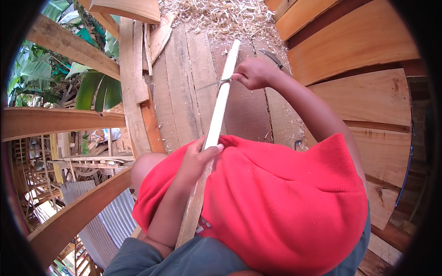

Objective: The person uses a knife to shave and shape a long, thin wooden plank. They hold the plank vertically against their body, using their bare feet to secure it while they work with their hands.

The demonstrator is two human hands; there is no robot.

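A long pale wooden strip [217, 122] slants from my lap up and away over the floor, its far half bright white. My left hand [197, 160] is closed round it at the middle, thumb on top, against the red shirt. Near the far end, my right hand [254, 73] makes a fist beside the strip. From that fist a thin, dark knife blade [212, 84] crosses the strip and points left; the fingers hide its handle. On the floorboards just beyond the right hand lies a curved dark tool [271, 57], partly hidden by the wrist.
Curly wood shavings [216, 16] heap on the plank floor [182, 78] ahead. Stacked boards [354, 41] line the right side. Loose offcuts [138, 60] and wooden rails [64, 123] edge the left, with leaves and corrugated sheets [103, 221] beyond.
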